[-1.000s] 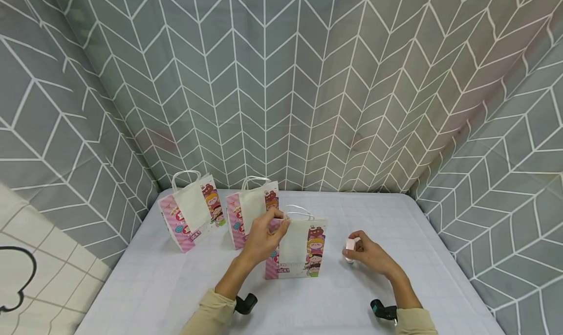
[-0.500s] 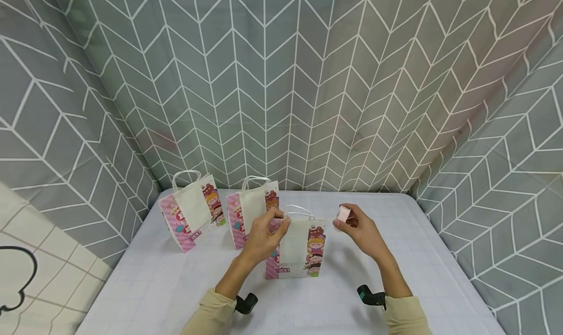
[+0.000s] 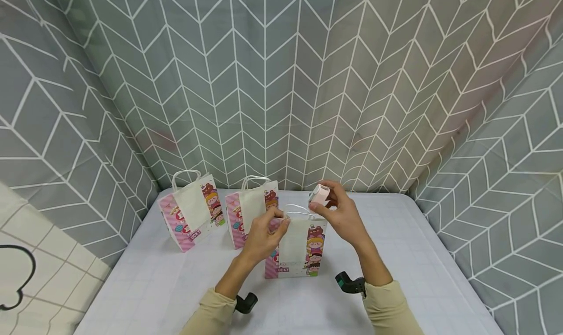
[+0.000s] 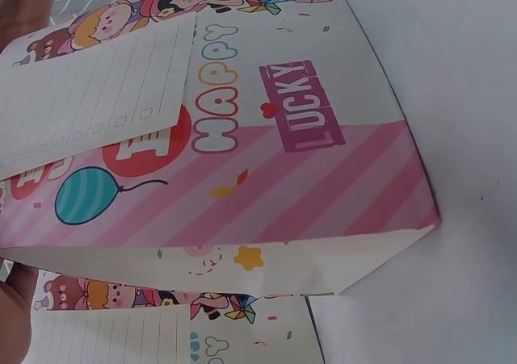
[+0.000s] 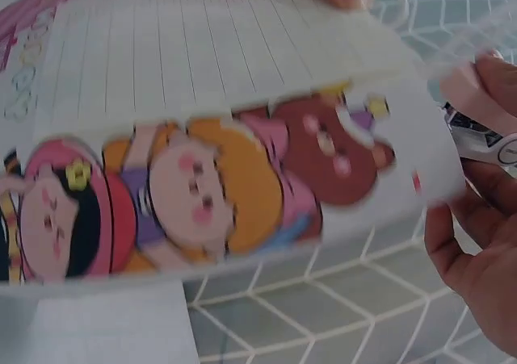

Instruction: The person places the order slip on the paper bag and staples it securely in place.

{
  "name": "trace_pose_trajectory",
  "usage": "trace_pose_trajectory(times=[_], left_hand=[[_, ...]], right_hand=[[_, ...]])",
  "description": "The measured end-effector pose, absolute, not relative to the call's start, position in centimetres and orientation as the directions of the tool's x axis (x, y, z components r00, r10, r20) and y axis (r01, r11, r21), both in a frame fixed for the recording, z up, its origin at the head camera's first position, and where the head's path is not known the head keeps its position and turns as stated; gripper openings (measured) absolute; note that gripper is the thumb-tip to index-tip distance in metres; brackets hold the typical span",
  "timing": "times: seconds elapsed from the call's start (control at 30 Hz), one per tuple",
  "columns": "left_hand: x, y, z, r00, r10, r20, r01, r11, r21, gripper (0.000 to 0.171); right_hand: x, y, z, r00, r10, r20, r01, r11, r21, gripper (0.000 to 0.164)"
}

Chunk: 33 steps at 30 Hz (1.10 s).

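Observation:
A white and pink cartoon-printed paper bag [image 3: 314,249] with white handles stands nearest on the table. A lined paper sheet [image 4: 97,98] covers part of its front. My left hand [image 3: 263,234] pinches the bag's top edge at the left corner. In my right hand [image 3: 345,215], thumb and fingers grip a small pink and white toy car [image 3: 319,194], held just above the bag's top right corner. In the right wrist view, a wheel and dark silvery parts show on the toy car [image 5: 472,106]; the fingers hide the rest of it.
Two similar paper bags, one at far left [image 3: 193,205] and one mid-left [image 3: 252,208], stand behind the near bag. The white-covered table [image 3: 418,256] ends at a grey patterned curtain [image 3: 281,105].
My right hand has lifted the toy car from near the table on the right, moving it up and leftward to above the bag's corner. The left hand and bags have stayed put.

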<state>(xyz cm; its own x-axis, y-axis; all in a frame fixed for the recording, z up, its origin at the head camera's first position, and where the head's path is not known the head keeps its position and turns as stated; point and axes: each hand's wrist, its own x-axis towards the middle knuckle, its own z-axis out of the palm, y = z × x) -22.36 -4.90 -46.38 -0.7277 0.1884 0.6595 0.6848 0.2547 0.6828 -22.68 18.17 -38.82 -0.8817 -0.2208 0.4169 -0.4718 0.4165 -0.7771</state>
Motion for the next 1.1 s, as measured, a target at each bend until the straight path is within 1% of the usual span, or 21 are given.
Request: trace_pose_trajectory(times=[0.1, 0.27, 0.37, 0.5, 0.83, 1.1], left_hand=[[-22.4, -4.9, -46.4, -0.718, 0.188, 0.670, 0.693, 0.274, 0.667, 0.009], [-22.6, -4.8, -46.4, -0.702, 0.186, 0.687, 0.707, 0.294, 0.643, 0.009], [-22.7, -4.8, -46.3, -0.698, 0.181, 0.693, 0.710, 0.297, 0.638, 0.009], [-22.7, -4.7, -46.2, -0.695, 0.173, 0.698, 0.711, 0.312, 0.630, 0.009], [-22.7, -4.6, -46.2, -0.685, 0.150, 0.713, 0.715, 0.322, 0.620, 0.010], [-22.7, -4.6, -46.4, -0.683, 0.147, 0.716, 0.715, 0.335, 0.614, 0.012]], right_hand=[[-22.5, 16.9, -38.6, -0.873, -0.271, 0.406, -0.487, 0.441, -0.754, 0.057], [-22.3, 15.6, -38.5, -0.863, -0.313, 0.396, -0.502, 0.448, -0.740, 0.054], [-22.3, 15.5, -38.6, -0.848, -0.344, 0.402, -0.524, 0.435, -0.732, 0.053], [-22.1, 15.3, -38.6, -0.828, -0.373, 0.418, -0.556, 0.452, -0.698, 0.053], [-21.5, 15.0, -38.3, -0.835, -0.384, 0.394, -0.548, 0.511, -0.662, 0.055], [-21.5, 14.8, -38.9, -0.793, -0.466, 0.393, -0.604, 0.517, -0.606, 0.055]])
